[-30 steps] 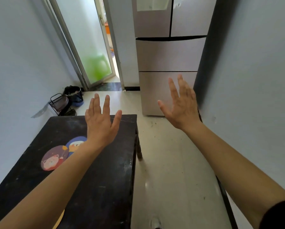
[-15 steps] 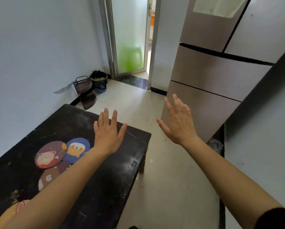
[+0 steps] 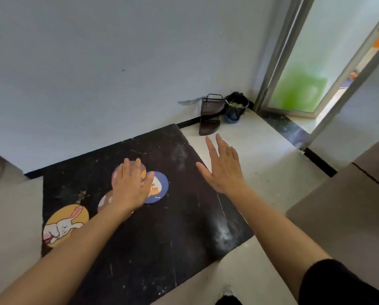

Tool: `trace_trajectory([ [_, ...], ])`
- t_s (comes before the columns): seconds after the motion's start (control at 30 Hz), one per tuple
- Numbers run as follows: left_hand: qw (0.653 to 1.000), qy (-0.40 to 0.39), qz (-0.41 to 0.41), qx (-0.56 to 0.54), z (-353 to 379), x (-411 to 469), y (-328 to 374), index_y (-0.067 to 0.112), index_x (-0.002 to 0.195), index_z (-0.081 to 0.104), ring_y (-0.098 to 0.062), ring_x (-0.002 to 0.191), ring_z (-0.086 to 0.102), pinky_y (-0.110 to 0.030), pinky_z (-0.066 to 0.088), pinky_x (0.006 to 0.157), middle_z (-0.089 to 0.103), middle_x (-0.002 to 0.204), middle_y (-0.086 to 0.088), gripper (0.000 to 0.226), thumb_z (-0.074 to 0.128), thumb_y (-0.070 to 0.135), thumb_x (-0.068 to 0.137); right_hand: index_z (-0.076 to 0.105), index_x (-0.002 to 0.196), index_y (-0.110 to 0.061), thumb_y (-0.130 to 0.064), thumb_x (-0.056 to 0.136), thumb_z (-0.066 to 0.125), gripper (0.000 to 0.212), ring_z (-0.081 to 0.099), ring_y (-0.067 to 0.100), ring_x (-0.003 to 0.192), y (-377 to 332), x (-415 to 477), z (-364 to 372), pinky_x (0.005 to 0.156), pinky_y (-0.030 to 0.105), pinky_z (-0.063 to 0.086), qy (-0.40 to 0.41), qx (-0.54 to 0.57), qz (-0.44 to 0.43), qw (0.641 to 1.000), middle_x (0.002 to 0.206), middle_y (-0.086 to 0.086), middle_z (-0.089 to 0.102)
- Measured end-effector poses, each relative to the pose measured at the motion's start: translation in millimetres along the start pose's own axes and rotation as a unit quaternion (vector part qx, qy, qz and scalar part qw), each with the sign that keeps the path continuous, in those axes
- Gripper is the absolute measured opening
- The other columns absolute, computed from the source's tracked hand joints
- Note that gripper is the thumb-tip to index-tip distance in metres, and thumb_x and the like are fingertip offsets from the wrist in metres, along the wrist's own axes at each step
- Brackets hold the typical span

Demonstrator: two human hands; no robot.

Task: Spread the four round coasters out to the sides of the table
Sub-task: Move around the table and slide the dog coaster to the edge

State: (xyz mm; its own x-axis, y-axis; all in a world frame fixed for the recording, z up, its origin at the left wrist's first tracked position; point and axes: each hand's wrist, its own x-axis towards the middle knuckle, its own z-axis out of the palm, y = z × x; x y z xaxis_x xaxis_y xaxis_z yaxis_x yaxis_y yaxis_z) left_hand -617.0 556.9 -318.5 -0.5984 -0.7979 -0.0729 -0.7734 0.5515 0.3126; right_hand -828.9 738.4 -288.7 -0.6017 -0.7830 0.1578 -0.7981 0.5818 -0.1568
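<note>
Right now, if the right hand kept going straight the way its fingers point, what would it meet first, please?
Probably the brown corner rack on the floor by the wall; the right hand points toward it over bare floor, though depth is unclear.

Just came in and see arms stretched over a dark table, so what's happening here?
A person is starting to sort four round coasters on a black table. The left hand lies open over the pink coaster, partly covering the blue coaster and a brownish coaster bunched beside it. The yellow rabbit coaster sits apart near the table's left edge. The right hand hovers open by the table's right edge, holding nothing.
</note>
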Motion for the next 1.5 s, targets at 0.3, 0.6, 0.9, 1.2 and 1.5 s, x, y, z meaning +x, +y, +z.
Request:
trace_trajectory([
  [0.3, 0.927, -0.04, -0.269, -0.257, 30, -7, -13, 0.014, 0.146, 0.036, -0.036, 0.135, 0.035, -0.048, 0.03, 0.11, 0.037, 0.15, -0.018, 0.059, 0.037, 0.048, 0.097, 0.003, 0.156, -0.022, -0.061, 0.095, 0.036, 0.08, 0.026, 0.035, 0.145, -15, 85, 67, 0.115, 0.049, 0.028, -0.105, 0.083, -0.134, 0.982, 0.162, 0.017, 0.018],
  [0.6, 0.725, -0.142, -0.452, -0.5, 104, 35, -42, 0.015, 0.145, 0.033, -0.022, 0.111, 0.05, -0.043, 0.049, 0.085, 0.047, 0.139, -0.012, 0.057, 0.042, 0.045, 0.098, 0.006, 0.156, -0.019, -0.046, 0.094, 0.055, 0.084, 0.034, 0.035, 0.14, -75, 128, 180, 0.102, 0.051, 0.042, -0.252, 0.143, -0.106, 0.951, 0.158, 0.015, 0.025],
  [0.9, 0.586, -0.146, -0.525, -0.6, 150, 63, -83, 0.005, 0.141, 0.038, -0.023, 0.1, 0.059, -0.038, 0.053, 0.074, 0.058, 0.117, -0.011, 0.056, 0.047, 0.038, 0.096, 0.014, 0.156, -0.011, -0.026, 0.094, 0.052, 0.074, 0.029, 0.04, 0.136, -123, 151, 261, 0.103, 0.052, 0.037, -0.332, 0.093, -0.063, 0.937, 0.155, 0.013, 0.03],
  [1.2, 0.579, -0.141, -0.533, -0.601, 157, 48, -92, 0.011, 0.13, 0.049, -0.019, 0.098, 0.059, -0.038, 0.053, 0.073, 0.058, 0.116, -0.006, 0.041, 0.048, 0.035, 0.096, 0.063, 0.112, -0.016, -0.029, 0.1, 0.047, 0.024, 0.06, 0.034, 0.1, -117, 147, 257, 0.069, 0.032, 0.036, -0.357, 0.161, -0.041, 0.919, 0.104, 0.01, 0.066],
  [1.5, 0.612, -0.142, -0.462, -0.626, 108, 11, -48, 0.024, 0.112, 0.057, -0.024, 0.1, 0.063, -0.04, 0.055, 0.073, 0.061, 0.118, 0.0, 0.022, 0.058, 0.023, 0.09, 0.06, 0.111, -0.014, -0.022, 0.1, 0.047, 0.018, 0.062, 0.018, 0.069, -88, 92, 180, 0.044, 0.02, 0.049, -0.354, 0.334, 0.042, 0.873, 0.101, 0.009, 0.064],
])
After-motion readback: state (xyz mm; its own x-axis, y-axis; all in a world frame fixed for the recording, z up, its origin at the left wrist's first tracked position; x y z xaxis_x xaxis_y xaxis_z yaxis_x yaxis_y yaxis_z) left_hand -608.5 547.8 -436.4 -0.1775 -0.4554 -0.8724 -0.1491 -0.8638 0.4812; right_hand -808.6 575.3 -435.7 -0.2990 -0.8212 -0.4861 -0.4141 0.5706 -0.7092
